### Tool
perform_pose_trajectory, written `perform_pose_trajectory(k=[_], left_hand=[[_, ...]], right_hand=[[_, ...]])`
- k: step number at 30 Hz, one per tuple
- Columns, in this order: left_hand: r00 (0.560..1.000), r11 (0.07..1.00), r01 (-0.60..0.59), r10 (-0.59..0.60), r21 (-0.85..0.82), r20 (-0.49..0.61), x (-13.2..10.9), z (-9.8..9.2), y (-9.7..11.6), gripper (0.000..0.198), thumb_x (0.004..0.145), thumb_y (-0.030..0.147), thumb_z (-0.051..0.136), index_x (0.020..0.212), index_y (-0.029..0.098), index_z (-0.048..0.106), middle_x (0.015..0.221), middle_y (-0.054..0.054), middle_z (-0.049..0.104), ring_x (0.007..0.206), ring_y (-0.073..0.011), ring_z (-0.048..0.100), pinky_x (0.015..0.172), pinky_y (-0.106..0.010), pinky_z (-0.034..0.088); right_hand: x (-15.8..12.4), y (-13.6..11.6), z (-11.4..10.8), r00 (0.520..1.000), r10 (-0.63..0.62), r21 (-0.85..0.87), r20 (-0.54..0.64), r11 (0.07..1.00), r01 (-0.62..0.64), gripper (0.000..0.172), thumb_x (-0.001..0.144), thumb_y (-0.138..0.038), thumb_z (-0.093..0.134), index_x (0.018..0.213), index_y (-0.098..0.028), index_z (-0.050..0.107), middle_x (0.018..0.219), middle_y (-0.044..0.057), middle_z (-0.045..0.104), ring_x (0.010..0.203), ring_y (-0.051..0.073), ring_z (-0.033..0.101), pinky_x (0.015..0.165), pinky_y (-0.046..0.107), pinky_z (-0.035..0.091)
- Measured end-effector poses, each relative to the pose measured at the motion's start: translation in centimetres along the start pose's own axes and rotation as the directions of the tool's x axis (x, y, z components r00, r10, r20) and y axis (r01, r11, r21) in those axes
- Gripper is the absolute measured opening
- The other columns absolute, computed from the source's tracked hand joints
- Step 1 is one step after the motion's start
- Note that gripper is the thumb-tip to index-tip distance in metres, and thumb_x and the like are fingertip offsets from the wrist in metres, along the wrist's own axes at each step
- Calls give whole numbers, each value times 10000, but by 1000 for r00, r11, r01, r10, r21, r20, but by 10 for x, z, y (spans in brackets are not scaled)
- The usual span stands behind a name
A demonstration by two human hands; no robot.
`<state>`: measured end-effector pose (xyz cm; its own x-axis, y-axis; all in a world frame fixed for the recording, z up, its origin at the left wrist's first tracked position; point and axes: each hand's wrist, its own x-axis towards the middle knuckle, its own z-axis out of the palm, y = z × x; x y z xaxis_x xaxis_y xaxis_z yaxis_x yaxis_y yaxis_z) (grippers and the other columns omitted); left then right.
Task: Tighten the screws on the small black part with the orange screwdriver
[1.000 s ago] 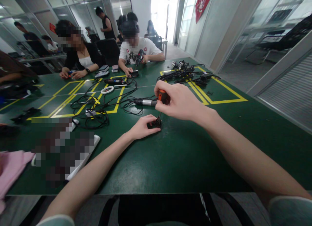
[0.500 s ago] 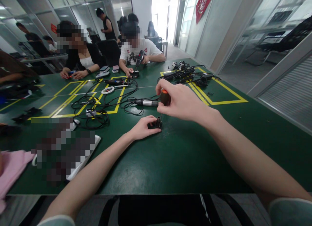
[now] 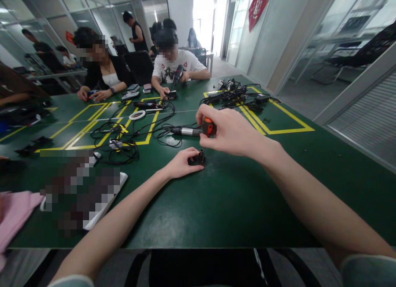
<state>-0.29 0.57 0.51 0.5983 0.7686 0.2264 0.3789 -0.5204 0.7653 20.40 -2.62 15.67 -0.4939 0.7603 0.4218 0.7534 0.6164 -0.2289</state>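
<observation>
Between the thumb and fingers of my left hand (image 3: 183, 163) is a small black part (image 3: 201, 158) with a short metal-looking tube on it, held down on the green table (image 3: 241, 196). My right hand (image 3: 230, 128) is closed round the orange and black handle of a screwdriver (image 3: 209, 127). Its thin shaft points down at the black part; whether the tip touches is too small to tell. Just behind my hands lies a black and silver cylindrical tool (image 3: 187, 131) with a cable.
Coiled black cables (image 3: 123, 151) lie to the left, and a pile of cables and black devices (image 3: 235, 93) at the far right. A white ring (image 3: 137, 114) rests near yellow tape lines. Two blurred flat objects (image 3: 107, 204) sit at the near left. Co-workers sit across the table.
The screwdriver handle has turned in my right hand, showing more orange, and that hand has dropped slightly. My left hand and the black part stay in place.
</observation>
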Motion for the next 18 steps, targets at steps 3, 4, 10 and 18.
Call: perform_pose_trajectory(k=[3, 4, 10, 18], left_hand=[[1000, 1000, -5, 5, 13, -1, 0, 1, 0, 262, 846, 346, 857, 1047, 189, 798, 1077, -80, 726, 964, -241, 672, 947, -400, 574], [1000, 1000, -12, 12, 28, -5, 0, 1, 0, 256, 841, 342, 862, 1041, 194, 802, 1082, -82, 729, 992, -252, 669, 974, -417, 568], [998, 991, -46, 51, 129, -33, 1, 1, 0, 223, 799, 345, 918, 949, 216, 814, 1121, -90, 743, 1145, -306, 627, 1085, -473, 511], [998, 989, -44, 48, 140, -27, 1, 3, -4, 231, 829, 353, 904, 961, 197, 798, 1112, -88, 720, 1087, -282, 662, 1044, -442, 528]], right_hand=[[0, 0, -2, 1000, 0, 3, 3, 1000, 0, 155, 801, -270, 639, 943, -222, 595, 771, 6, 616, 662, 169, 466, 643, 286, 289], [0, 0, -2, 1000, 6, 1, 1, 1000, -6, 124, 838, -304, 640, 911, -223, 581, 756, 5, 606, 662, 170, 465, 642, 289, 283], [0, 0, -2, 999, 39, 22, 8, 999, -39, 173, 967, -389, 577, 929, -221, 594, 738, 11, 612, 630, 173, 472, 638, 294, 282], [-1, 3, 0, 999, -32, 32, -16, 999, 33, 193, 771, -250, 620, 958, -209, 598, 774, 15, 622, 636, 162, 467, 640, 287, 295]])
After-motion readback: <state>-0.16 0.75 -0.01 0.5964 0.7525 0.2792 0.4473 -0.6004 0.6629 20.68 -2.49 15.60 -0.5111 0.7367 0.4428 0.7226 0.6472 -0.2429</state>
